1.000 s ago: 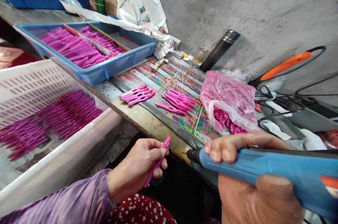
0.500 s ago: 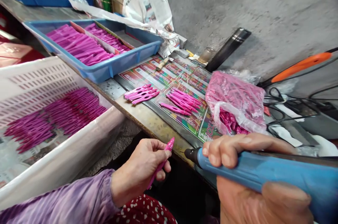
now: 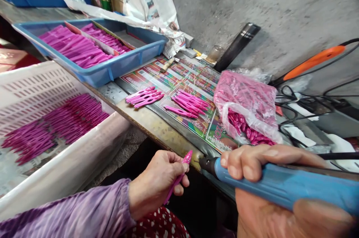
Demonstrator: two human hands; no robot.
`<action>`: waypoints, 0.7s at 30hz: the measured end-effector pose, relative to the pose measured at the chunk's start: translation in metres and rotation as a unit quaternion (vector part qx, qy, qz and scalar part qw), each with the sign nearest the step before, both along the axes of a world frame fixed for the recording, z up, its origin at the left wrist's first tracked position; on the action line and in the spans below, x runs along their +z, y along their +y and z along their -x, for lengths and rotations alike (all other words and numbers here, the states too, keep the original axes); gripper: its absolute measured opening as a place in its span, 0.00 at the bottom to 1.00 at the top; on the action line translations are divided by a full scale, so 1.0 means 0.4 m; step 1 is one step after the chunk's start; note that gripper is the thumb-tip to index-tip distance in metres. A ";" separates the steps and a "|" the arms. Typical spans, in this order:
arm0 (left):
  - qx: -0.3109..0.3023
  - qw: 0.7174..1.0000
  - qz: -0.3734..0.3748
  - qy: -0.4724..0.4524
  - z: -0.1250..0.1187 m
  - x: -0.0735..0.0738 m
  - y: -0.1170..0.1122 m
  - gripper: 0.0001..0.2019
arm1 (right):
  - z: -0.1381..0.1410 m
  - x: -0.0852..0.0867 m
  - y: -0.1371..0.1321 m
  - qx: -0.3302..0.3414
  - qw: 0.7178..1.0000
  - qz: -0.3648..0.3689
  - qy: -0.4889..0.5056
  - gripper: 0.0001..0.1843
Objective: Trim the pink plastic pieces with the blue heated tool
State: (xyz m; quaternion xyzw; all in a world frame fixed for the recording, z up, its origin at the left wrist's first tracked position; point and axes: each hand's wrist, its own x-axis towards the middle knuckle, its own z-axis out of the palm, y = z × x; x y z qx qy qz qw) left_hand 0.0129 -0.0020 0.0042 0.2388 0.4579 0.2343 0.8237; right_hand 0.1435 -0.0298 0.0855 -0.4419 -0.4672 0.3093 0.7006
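My left hand [image 3: 158,176] grips a pink plastic tweezer-shaped piece [image 3: 177,180] between fingers and thumb, its tip pointing up. My right hand [image 3: 260,163] is wrapped around a blue rotary hand tool [image 3: 280,184] with a black nose [image 3: 206,164]. That nose sits just right of the pink tip, with a small gap between them. On the printed mat [image 3: 179,77] lie two small groups of pink pieces [image 3: 187,104]. A clear plastic bag of pink pieces [image 3: 245,109] lies beyond my right hand.
A blue divided tray [image 3: 134,60] of pink pieces stands on the bench, and a white perforated crate [image 3: 70,152] of them sits left, below the bench edge. A concrete wall rises behind, with a dark flask [image 3: 237,42], an orange-handled tool [image 3: 312,60] and black cables [image 3: 303,103].
My left hand has moved right, bringing the pink tip closer to the black nose of the blue tool. The right hand keeps its grip on the tool.
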 end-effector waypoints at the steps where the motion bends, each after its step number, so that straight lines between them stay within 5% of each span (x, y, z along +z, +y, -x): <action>1: 0.003 1.000 -0.004 0.003 -0.002 -0.003 -0.001 0.06 | -0.003 -0.001 -0.002 0.003 1.000 0.003 0.001 0.19; 12: 0.018 0.998 -0.020 0.065 -0.018 -0.003 -0.009 0.08 | -0.010 -0.021 0.004 0.022 0.999 -0.048 -0.008 0.22; 16: 0.021 0.996 -0.025 0.082 -0.019 0.004 -0.010 0.09 | 0.021 -0.005 0.001 -0.033 0.999 0.012 0.023 0.20; 21: 0.025 0.996 -0.026 0.082 -0.020 0.009 -0.009 0.10 | 0.008 -0.012 -0.001 -0.006 1.000 -0.006 0.025 0.16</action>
